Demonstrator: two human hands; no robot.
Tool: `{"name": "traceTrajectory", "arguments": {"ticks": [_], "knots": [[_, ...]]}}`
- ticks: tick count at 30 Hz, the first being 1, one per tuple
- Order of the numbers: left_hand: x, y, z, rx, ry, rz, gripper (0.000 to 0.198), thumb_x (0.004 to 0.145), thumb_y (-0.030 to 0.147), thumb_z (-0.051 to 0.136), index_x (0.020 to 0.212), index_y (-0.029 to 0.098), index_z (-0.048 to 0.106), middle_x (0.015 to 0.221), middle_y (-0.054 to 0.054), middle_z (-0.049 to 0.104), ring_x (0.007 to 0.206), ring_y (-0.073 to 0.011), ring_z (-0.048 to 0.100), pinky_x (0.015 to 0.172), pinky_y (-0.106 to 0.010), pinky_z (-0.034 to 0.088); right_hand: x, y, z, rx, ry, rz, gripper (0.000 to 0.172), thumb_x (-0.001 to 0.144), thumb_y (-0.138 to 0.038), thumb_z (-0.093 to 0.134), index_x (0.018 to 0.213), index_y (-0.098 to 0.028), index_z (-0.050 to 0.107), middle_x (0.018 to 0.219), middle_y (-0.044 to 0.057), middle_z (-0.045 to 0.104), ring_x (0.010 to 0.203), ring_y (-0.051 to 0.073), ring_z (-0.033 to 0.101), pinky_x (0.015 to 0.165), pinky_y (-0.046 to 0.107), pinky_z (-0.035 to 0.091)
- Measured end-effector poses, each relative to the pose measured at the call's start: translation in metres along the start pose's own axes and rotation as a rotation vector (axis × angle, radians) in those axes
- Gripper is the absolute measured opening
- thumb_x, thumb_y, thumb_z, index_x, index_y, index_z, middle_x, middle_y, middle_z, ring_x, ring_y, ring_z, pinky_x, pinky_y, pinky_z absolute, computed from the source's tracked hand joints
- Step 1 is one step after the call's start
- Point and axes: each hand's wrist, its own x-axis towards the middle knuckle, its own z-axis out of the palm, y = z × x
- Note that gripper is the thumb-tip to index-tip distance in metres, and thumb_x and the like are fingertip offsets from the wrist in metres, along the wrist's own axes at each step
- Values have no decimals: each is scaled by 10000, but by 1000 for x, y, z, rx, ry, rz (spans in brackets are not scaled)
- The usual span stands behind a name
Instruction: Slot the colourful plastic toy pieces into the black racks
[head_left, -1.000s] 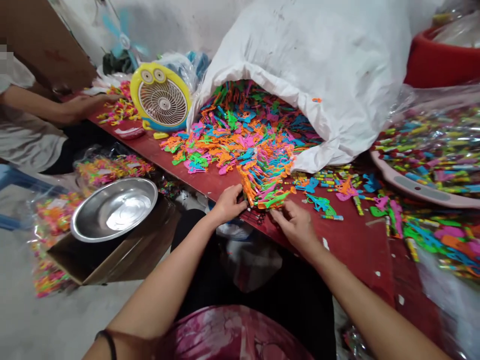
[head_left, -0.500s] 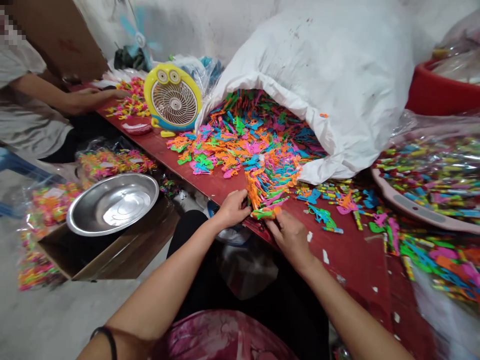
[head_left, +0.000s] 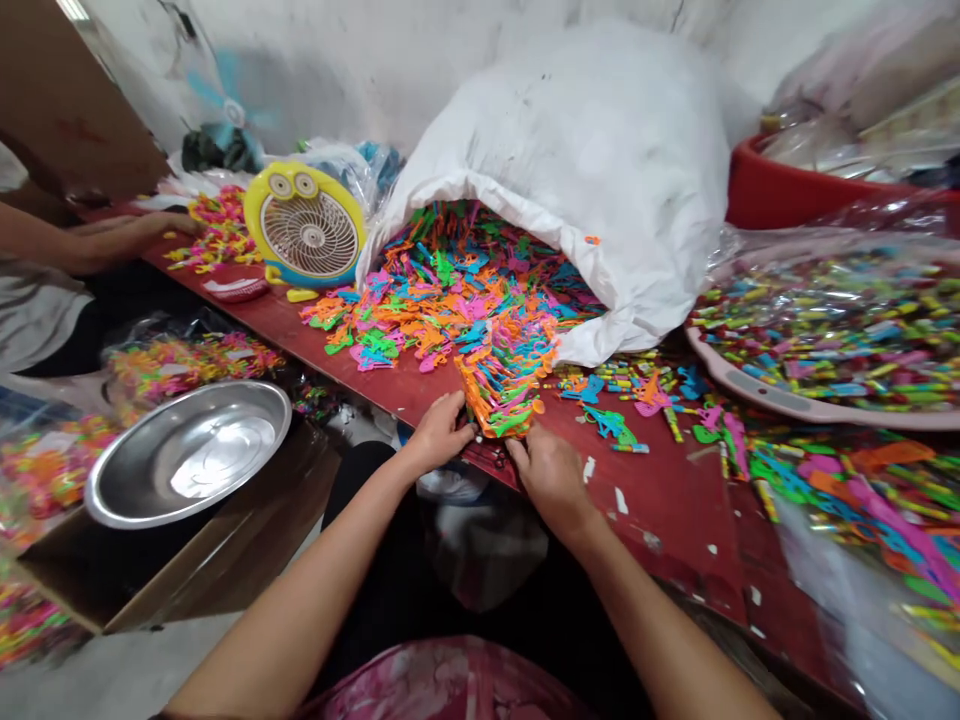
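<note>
A tight stack of small plastic toy guns (head_left: 504, 385), in orange, pink, green and blue, stands at the table's front edge. My left hand (head_left: 439, 432) is at the stack's left front corner, thumb and bent fingers against it. At the right front corner is my right hand (head_left: 553, 472), its thumb in front and its other fingers partly hidden beside the stack. Together the hands grip the stack between them. Behind it, loose toy guns (head_left: 424, 310) spill from a big white sack (head_left: 600, 130) onto the red table (head_left: 667, 520).
A yellow fan (head_left: 311, 225) stands left of the sack. A metal basin (head_left: 191, 450) rests on a cardboard box (head_left: 225, 560). A pink tray (head_left: 795, 400) with small striped tubes lies at right, near a red tub (head_left: 772, 190). A co-worker's hand (head_left: 161, 225) is at far left.
The view has turned right, so everything sits further left. The front of the stack looks more even, and my right hand has shifted slightly relative to it.
</note>
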Motion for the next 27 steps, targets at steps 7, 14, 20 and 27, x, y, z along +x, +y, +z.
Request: {"name": "traceTrajectory", "arguments": {"ticks": [7,14,20,27], "knots": [[-32,62,-18,201,669,183,405,853,252,668,1244,211,573,1293,-124,591,1212,-259,565,1053,-459,435,-6,-5,-3,-38,-24,43,290,997,-369,456,1046,-181,672,1000,109,742,904,230,702,695,298,383],[-5,98,3,398,450,371,258,808,340,753,1031,238,673,1245,-106,634,1209,-296,564,1091,-543,342,0,-5,-4,13,-65,42,290,994,-234,401,982,-187,687,929,94,756,831,216,715,629,288,378],[1,86,12,306,409,347,133,841,227,695,953,220,626,1063,-58,702,1159,-263,593,1030,-492,388,4,-6,2,2,-107,62,334,1015,-253,326,1043,-200,655,944,102,748,830,212,710,646,277,424],[5,82,5,290,314,326,78,865,256,681,905,222,623,1052,-38,719,1190,-256,584,1032,-474,380,2,-6,1,1,-111,19,314,1016,-255,322,1144,-176,599,1034,134,731,897,205,701,715,272,443]]}}
